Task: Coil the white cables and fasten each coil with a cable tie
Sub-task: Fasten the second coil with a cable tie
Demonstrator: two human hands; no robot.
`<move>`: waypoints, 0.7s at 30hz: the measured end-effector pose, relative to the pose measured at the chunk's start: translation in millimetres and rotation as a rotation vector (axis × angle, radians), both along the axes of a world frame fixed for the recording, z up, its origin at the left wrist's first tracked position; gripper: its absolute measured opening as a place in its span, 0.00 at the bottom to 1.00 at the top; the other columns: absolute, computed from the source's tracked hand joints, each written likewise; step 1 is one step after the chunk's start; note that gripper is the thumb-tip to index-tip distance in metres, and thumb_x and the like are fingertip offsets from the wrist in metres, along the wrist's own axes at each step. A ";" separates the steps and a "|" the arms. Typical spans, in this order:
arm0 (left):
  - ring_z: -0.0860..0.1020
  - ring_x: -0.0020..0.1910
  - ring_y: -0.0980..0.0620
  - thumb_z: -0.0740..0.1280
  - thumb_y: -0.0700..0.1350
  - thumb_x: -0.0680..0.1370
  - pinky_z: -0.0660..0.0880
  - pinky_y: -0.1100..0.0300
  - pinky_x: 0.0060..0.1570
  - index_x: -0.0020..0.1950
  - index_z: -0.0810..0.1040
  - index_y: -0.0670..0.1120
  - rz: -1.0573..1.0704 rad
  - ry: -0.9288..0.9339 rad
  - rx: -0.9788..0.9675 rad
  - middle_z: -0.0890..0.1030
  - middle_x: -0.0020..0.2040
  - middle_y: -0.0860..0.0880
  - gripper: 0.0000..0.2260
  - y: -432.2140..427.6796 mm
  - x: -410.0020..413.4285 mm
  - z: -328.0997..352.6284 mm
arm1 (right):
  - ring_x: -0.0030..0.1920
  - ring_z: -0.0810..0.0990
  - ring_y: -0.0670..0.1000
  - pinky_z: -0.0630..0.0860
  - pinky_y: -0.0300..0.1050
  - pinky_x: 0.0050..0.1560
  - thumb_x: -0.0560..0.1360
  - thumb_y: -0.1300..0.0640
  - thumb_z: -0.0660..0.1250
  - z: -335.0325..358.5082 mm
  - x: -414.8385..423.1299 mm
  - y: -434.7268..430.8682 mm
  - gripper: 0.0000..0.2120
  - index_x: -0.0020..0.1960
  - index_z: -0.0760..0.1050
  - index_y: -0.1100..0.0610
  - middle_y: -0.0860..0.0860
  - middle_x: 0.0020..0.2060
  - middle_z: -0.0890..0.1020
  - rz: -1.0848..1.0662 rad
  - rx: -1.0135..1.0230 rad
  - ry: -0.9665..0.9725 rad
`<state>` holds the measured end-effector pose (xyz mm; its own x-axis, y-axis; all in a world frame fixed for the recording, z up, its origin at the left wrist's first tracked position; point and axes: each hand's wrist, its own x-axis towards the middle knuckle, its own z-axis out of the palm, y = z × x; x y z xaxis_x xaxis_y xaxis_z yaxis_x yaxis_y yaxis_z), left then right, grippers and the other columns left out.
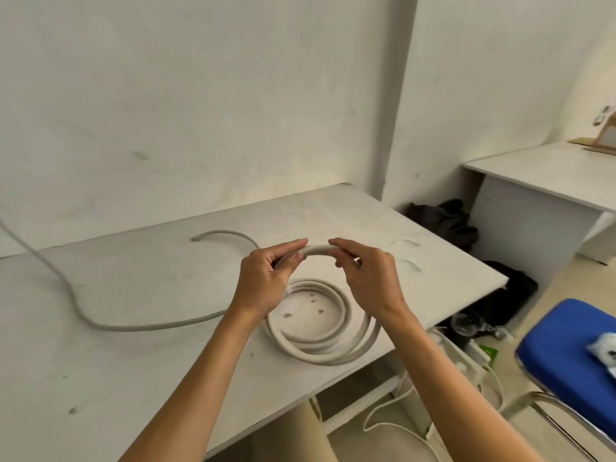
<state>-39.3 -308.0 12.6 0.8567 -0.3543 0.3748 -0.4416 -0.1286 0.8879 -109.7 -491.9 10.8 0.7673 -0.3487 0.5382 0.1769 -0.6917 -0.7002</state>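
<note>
Two grips: left hand (266,281) and right hand (370,278) fingers pinch the white cable (316,250) above its coil (316,353)

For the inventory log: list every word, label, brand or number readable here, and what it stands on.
None can be read.
White packet on the blue chair: dark marks, too blurred.
Upright card on the far desk: marks too small.
White cable: no print visible.
</note>
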 end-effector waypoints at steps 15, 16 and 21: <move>0.75 0.38 0.51 0.71 0.44 0.80 0.74 0.55 0.42 0.57 0.86 0.55 -0.014 0.086 0.029 0.88 0.44 0.59 0.09 -68.2 13.7 -34.2 | 0.47 0.86 0.58 0.81 0.52 0.52 0.82 0.55 0.68 -36.6 11.2 -139.9 0.08 0.54 0.85 0.55 0.54 0.48 0.87 -0.329 0.127 0.215; 0.74 0.35 0.52 0.71 0.44 0.80 0.75 0.59 0.38 0.57 0.86 0.55 -0.011 0.091 0.023 0.88 0.44 0.58 0.09 -67.6 14.6 -34.5 | 0.53 0.83 0.59 0.79 0.53 0.55 0.80 0.56 0.69 -41.5 11.0 -151.7 0.08 0.58 0.83 0.55 0.55 0.54 0.85 -0.393 -0.004 0.334; 0.77 0.25 0.63 0.70 0.42 0.80 0.70 0.71 0.24 0.58 0.87 0.51 -0.008 0.103 -0.040 0.89 0.44 0.53 0.09 -58.6 13.3 -32.3 | 0.58 0.77 0.63 0.74 0.52 0.56 0.80 0.62 0.65 -69.6 11.6 -173.1 0.10 0.56 0.84 0.58 0.59 0.55 0.79 -0.371 -0.186 0.486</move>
<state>-26.1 -366.7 -19.7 0.8885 -0.3481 0.2989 -0.3488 -0.0890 0.9330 -98.1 -665.0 -58.8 0.7854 -0.5721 0.2363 -0.4050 -0.7637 -0.5028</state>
